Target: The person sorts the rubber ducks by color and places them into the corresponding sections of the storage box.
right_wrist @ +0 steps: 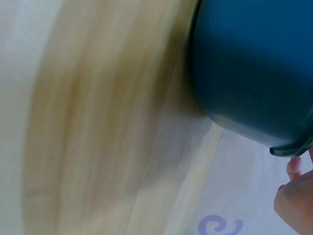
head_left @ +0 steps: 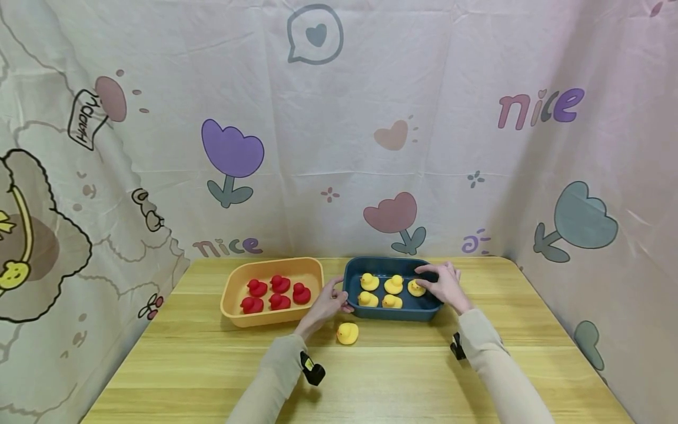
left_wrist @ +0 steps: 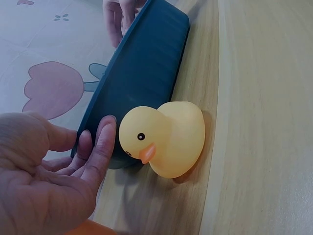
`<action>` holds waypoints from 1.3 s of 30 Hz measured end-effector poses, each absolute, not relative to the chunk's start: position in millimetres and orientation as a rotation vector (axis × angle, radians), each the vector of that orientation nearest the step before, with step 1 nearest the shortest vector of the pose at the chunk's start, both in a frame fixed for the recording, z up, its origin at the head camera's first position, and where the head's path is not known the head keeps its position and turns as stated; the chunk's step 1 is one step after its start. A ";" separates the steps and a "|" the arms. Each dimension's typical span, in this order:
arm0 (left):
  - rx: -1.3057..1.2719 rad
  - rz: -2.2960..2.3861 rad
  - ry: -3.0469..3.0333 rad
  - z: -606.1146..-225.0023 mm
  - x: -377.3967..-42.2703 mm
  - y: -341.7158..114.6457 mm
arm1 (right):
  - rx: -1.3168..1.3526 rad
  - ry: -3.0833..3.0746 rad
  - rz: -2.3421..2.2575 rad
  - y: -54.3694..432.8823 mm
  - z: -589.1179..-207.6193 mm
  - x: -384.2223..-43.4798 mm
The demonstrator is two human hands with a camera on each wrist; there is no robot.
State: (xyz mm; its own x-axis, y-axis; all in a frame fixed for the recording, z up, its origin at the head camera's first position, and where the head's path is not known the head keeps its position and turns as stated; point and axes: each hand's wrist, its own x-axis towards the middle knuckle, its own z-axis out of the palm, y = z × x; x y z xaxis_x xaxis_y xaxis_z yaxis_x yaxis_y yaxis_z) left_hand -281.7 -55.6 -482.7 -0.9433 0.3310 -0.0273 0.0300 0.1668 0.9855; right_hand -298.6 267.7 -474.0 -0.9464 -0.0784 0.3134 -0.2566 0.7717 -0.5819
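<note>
A dark blue tub (head_left: pixel 394 314) holds several yellow rubber ducks (head_left: pixel 394 284) on its floor. My left hand (head_left: pixel 327 301) pinches the tub's left end; in the left wrist view its thumb lies at the rim and the fingers press the outer wall. Over the tub's right end reaches my right hand (head_left: pixel 445 284), thumb and forefinger spread apart, thumb tip right at the rightmost yellow duck (head_left: pixel 416 288). One loose yellow duck (left_wrist: pixel 171 139) stands on the table in front of the tub, close by the left fingertips.
An orange-yellow tub (head_left: pixel 265 318) with several red rubber ducks (head_left: pixel 279 301) stands to the left of the blue one. Both tubs sit near the back edge of the wooden table (head_left: pixel 402 377). A printed cloth (head_left: pixel 318 147) hangs behind it.
</note>
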 end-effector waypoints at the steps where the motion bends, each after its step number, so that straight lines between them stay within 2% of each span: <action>1: 0.346 1.858 2.202 -482.8 -281.6 -55.5 | 0.267 -2.673 0.959 266.3 -473.9 -296.5; 8: 0.360 1.869 2.186 -482.4 -281.0 -55.5 | 0.362 -2.436 1.048 250.1 -474.5 -274.3; 15: 0.346 1.867 2.177 -480.7 -282.5 -55.6 | 0.605 -2.216 1.125 231.4 -474.1 -253.3; 25: 0.332 1.829 2.188 -477.3 -284.0 -58.7 | 0.859 -2.299 1.394 197.7 -479.6 -224.7; 39: 0.351 1.826 2.159 -477.7 -285.2 -60.6 | 1.093 -2.677 1.478 161.4 -487.9 -229.8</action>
State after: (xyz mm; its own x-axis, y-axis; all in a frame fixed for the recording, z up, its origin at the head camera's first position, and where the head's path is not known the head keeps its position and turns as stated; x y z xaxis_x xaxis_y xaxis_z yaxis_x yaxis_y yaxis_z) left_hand -285.2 -60.6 -477.7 -0.9280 0.3672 -0.0636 -0.0017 0.1665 0.9860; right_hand -229.8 161.4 -487.9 -0.7683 -0.6017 0.2183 -0.5053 0.3609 -0.7839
